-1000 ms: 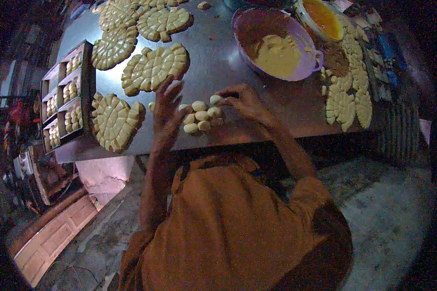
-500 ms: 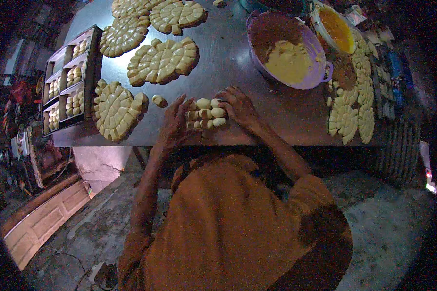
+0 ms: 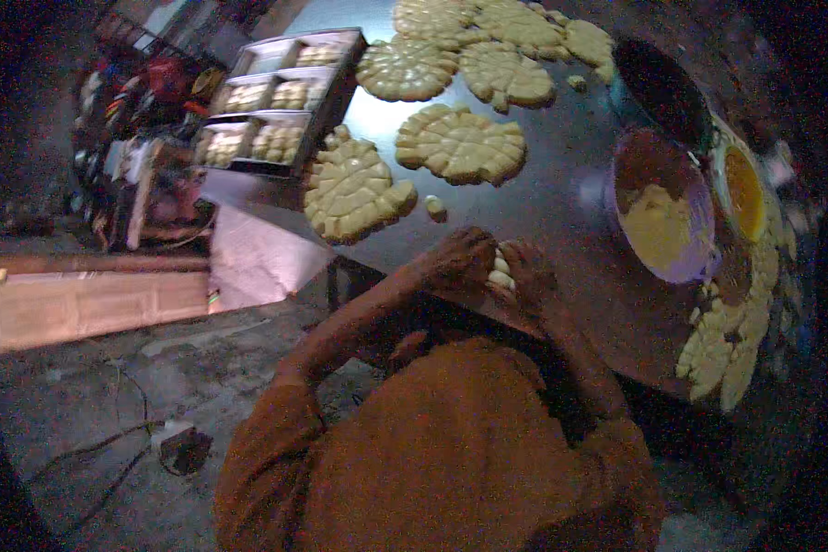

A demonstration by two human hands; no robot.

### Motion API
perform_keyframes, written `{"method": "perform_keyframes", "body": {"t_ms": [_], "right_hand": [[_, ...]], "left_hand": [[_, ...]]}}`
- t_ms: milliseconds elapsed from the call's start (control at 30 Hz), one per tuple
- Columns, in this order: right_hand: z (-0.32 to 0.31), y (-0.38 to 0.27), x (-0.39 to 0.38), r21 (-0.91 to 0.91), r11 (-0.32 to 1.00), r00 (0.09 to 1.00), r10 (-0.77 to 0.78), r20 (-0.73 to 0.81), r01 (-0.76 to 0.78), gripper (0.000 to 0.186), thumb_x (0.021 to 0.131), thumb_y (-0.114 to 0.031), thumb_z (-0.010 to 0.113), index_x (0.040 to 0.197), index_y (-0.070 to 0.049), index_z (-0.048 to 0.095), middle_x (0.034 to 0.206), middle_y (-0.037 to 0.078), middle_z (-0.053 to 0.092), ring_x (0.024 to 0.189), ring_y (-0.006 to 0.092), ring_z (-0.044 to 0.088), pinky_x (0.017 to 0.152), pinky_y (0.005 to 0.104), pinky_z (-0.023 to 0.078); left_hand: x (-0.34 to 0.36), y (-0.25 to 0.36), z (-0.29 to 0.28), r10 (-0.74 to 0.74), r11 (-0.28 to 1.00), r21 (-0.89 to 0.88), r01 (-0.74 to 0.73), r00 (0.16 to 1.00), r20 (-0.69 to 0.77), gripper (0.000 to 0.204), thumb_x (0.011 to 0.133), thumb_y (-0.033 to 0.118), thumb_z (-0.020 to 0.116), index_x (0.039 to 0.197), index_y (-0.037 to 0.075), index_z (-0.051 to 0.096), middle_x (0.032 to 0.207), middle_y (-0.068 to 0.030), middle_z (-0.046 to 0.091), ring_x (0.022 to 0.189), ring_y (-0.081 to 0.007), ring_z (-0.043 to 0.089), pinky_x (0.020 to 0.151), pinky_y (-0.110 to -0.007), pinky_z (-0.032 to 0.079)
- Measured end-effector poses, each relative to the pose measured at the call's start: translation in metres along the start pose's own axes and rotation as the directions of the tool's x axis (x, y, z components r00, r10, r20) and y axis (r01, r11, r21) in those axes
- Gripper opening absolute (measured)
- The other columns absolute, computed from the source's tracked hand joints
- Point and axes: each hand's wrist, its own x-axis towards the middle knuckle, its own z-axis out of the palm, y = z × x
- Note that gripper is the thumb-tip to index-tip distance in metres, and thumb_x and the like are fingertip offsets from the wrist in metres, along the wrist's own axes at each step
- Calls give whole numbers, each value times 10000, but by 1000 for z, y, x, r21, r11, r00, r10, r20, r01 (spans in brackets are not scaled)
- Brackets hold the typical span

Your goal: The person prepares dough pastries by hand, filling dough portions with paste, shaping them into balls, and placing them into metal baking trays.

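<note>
Near the front edge of the metal table (image 3: 570, 193), my left hand (image 3: 465, 258) and my right hand (image 3: 532, 281) are closed around a small cluster of pale dough balls (image 3: 500, 270). Only a narrow strip of the balls shows between my fingers; the rest is hidden by the hands. Just beyond my left hand lies a single loose dough piece (image 3: 435, 207). Farther back are flat rounds of dough scored into pieces, among them one at the left (image 3: 354, 189) and one in the middle (image 3: 462, 144).
A divided box (image 3: 348, 87) stands at the far left, dough balls filling most of its compartments. Toward the right are a purple basin (image 3: 704, 216) with yellowish dough or paste, a dark basin (image 3: 658, 87) and a container of orange-yellow liquid (image 3: 745, 193). More dough pieces (image 3: 722, 345) line the right edge.
My view has turned left, so the table appears tilted. Both hands have closed in on the dough balls, which lay spread in rows between them before and are now mostly covered.
</note>
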Motion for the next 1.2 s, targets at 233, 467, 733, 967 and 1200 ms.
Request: {"method": "perform_keyframes", "body": {"t_ms": [233, 467, 733, 967, 1200], "right_hand": [[-22, -18, 5, -160, 984, 993, 94, 69, -82, 920, 727, -511, 732, 1422, -42, 352, 1425, 178, 405, 1323, 353, 371, 1085, 544, 268], [-4, -3, 3, -183, 983, 998, 1, 64, 11, 862, 687, -469, 759, 1359, -51, 419, 1320, 173, 487, 1190, 373, 487, 1008, 540, 367], [6, 41, 10, -84, 964, 849, 262, 460, -252, 694, 689, -305, 794, 1261, -23, 520, 1201, 180, 580, 1106, 349, 572, 960, 464, 461], [-97, -47, 185, 333, 576, 451, 70, 890, -746, 634, 799, -358, 732, 1302, -34, 522, 1206, 117, 592, 1118, 222, 547, 993, 382, 418], [-3, -129, 504, 441, 684, 549, -71, 833, -580, 591, 788, -453, 700, 1173, -23, 574, 1063, 52, 597, 956, 143, 540, 805, 310, 452]], "left_hand": [[2, 33, -26, 28, 962, 267, -64, 990, 135, 718, 822, 346, 645, 1384, -28, 400, 1451, -226, 374, 1316, -379, 395, 1085, -473, 344], [-11, -9, 21, 90, 876, 441, -195, 965, 248, 617, 847, 261, 548, 1368, -26, 386, 1360, -195, 439, 1264, -350, 427, 1045, -434, 376], [34, 8, 48, -172, 980, -49, 193, 946, 275, 561, 848, 258, 600, 1296, -52, 469, 1196, -224, 561, 1071, -386, 558, 806, -459, 512], [35, -97, -103, 421, 499, -827, 260, 761, 493, 473, 816, 344, 691, 1140, 7, 620, 1037, -153, 646, 902, -241, 612, 670, -366, 528], [-56, -315, -385, 5, 632, -445, 634, 571, 821, 544, 827, 436, 663, 1129, -15, 626, 964, -74, 668, 858, -164, 599, 747, -312, 492]]}}
